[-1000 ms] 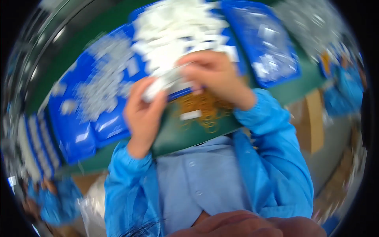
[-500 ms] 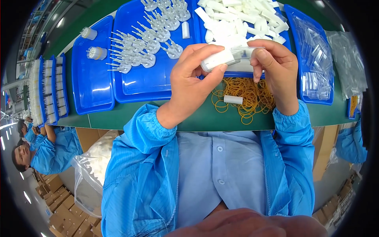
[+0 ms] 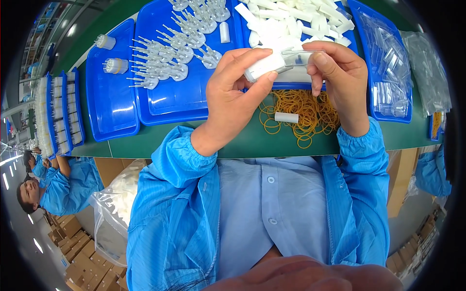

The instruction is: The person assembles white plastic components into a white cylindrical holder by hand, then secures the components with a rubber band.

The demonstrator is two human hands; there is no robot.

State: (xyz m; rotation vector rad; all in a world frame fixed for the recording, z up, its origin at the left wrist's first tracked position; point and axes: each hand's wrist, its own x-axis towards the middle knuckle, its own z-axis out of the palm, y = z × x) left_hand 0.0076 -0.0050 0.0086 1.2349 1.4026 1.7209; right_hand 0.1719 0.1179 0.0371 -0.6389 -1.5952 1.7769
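My left hand [image 3: 227, 97] is closed, thumb below and index finger above, round a white block-shaped piece [image 3: 264, 66]. My right hand [image 3: 343, 80] pinches a thin clear plastic piece [image 3: 298, 58] between thumb and fingertips. That clear piece meets the right end of the white block, with thin grey edges showing there; whether it goes inside, I cannot tell. Below the hands, a pile of yellow-brown rubber bands [image 3: 308, 116] lies on the green table, a short white cylinder [image 3: 286, 117] on its left part.
Blue trays hold white blocks [image 3: 318, 22], clear plastic pieces [image 3: 388, 68] and pronged translucent parts [image 3: 170, 58]. Two banded bundles [image 3: 115, 65] lie in the left tray [image 3: 114, 116]. A grey plastic bag [image 3: 424, 68] is at far right. A co-worker [image 3: 68, 186] is at left.
The whole view has shifted slightly. Both hands keep their holds, and the clear piece shows a little more plainly between them.
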